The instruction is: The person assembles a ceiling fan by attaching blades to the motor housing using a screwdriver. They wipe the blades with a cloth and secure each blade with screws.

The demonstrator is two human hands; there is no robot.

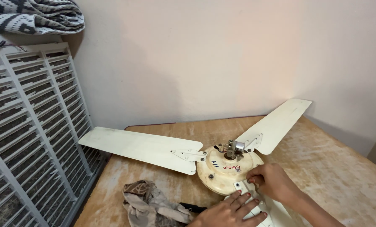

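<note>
A white slatted panel stands at the far left, leaning beside the wall, and a grey patterned cloth lies on top of it. To the right of it, a worn wooden bench fills the near part of the scene. On the bench lies a cream ceiling fan with its round motor housing near the middle. One blade goes out to the left past the bench edge, another blade goes to the far right toward the wall, and the third blade comes near, under the hands. A small metal shaft piece stands up from the middle of the housing. A crumpled brown patterned rag lies on the bench at the near left, just beside the housing.

The left hand lies flat with fingers spread wide on the bracket of the near blade. The right hand is curled narrow, its fingertips pinching at the joint where this blade meets the housing; what it pinches is too small to tell. No container shows in the scene.
</note>
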